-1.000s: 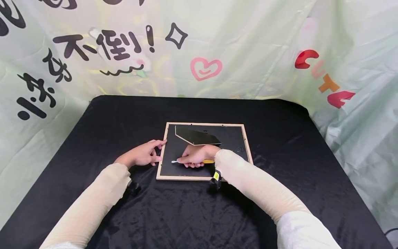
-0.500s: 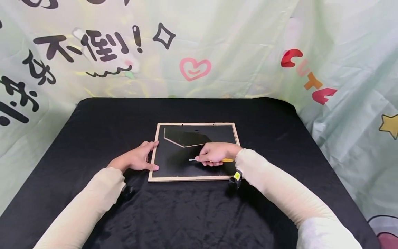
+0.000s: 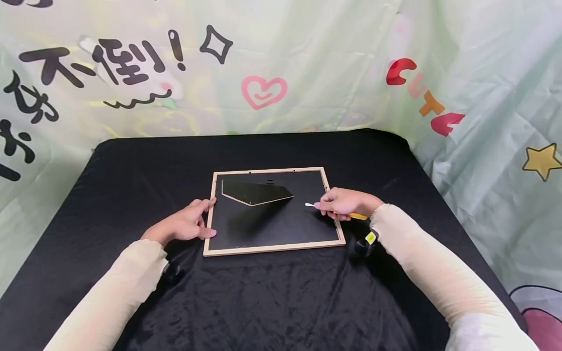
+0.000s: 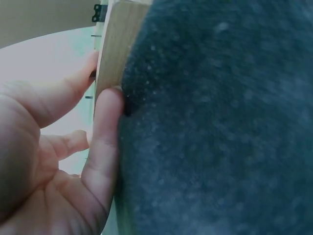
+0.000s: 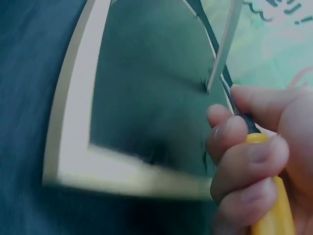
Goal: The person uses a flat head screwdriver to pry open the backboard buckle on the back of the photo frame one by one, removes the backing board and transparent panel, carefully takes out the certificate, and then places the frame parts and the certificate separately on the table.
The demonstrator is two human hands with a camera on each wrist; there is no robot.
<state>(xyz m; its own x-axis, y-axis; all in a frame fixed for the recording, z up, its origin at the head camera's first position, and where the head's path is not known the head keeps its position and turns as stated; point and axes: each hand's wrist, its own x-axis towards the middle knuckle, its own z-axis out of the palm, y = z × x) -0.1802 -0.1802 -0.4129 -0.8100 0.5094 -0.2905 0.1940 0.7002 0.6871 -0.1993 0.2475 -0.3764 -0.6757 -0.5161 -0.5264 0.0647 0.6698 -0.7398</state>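
Note:
A picture frame (image 3: 274, 249) lies face down, its pale wood border round a black backing board (image 3: 263, 229). On the backing a dark easel stand (image 3: 256, 192) sticks up at a tilt. My left hand (image 3: 182, 224) rests at the frame's left side, thumb and index finger spread and touching the wood border (image 4: 115, 49). At the right side, my right hand (image 3: 344, 202) holds a screwdriver by its yellow handle (image 5: 274, 210). The slim metal tip (image 3: 310, 204) points left over the backing. In the right wrist view my fingers (image 5: 249, 171) curl round the handle.
A black cloth (image 3: 263, 302) covers the table. Behind it hangs a pale green curtain (image 3: 329, 73) with printed characters, a heart and a star. Small dark tabs sit along the frame's inner edge. A camera is strapped at each wrist.
My right hand has moved rightward with the screwdriver, from below the easel stand to the frame's right border. The left hand stays at the left border. The head view has turned rightward.

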